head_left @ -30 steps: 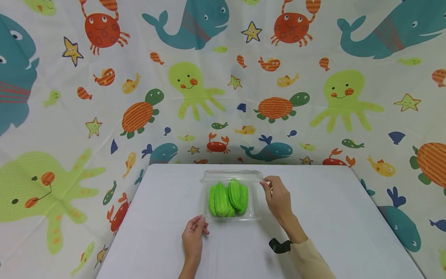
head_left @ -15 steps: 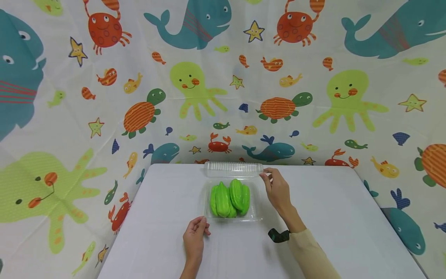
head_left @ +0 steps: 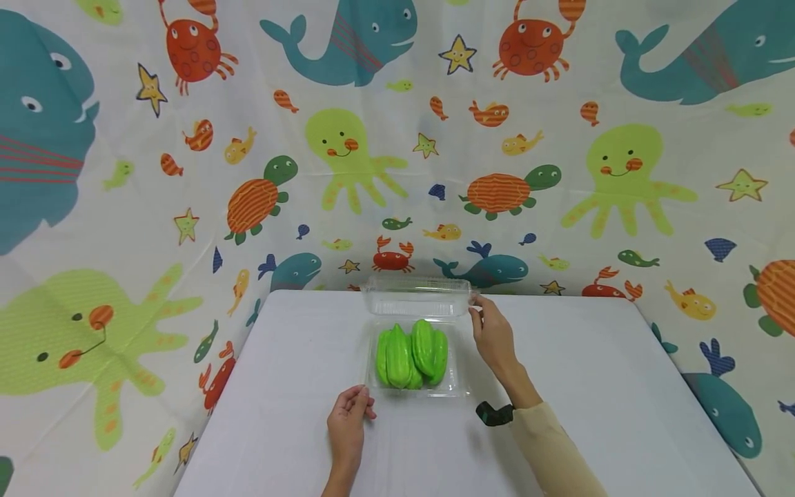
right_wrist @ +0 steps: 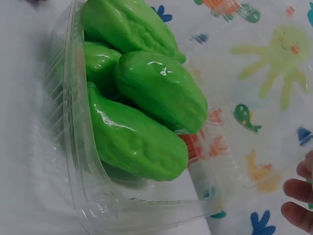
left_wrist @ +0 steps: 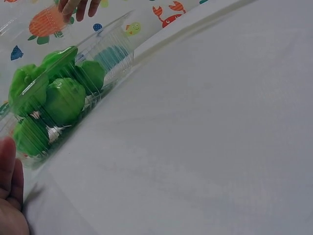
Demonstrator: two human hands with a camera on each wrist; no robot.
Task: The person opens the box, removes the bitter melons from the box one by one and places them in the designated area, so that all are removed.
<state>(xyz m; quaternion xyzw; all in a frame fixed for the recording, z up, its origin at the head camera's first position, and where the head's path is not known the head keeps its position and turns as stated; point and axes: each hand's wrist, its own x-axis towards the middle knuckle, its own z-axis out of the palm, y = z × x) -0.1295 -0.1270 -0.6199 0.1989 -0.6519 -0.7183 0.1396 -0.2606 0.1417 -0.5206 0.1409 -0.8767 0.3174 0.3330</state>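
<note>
A clear plastic clamshell box (head_left: 457, 383) sits at the middle of the white table (head_left: 590, 386), filled with several glossy green star fruits (head_left: 411, 355) (left_wrist: 58, 98) (right_wrist: 146, 103). Its hinged lid (head_left: 415, 297) (right_wrist: 244, 161) stands raised at the far side. My right hand (head_left: 491, 331) pinches the lid's right corner, its fingertips (right_wrist: 297, 203) showing at the edge of the right wrist view. My left hand (head_left: 349, 421) (left_wrist: 10, 191) rests on the table with its fingers against the box's near left corner.
A curtain printed with whales, crabs, octopuses and turtles (head_left: 348, 159) hangs behind and beside the table. A dark wrist band (head_left: 494, 413) sits on my right forearm, which wears a beige sleeve (head_left: 553, 449).
My right hand has swung the lid up and back from nearly flat over the fruit to standing raised at the far side. The left hand has stayed at the box's near corner.
</note>
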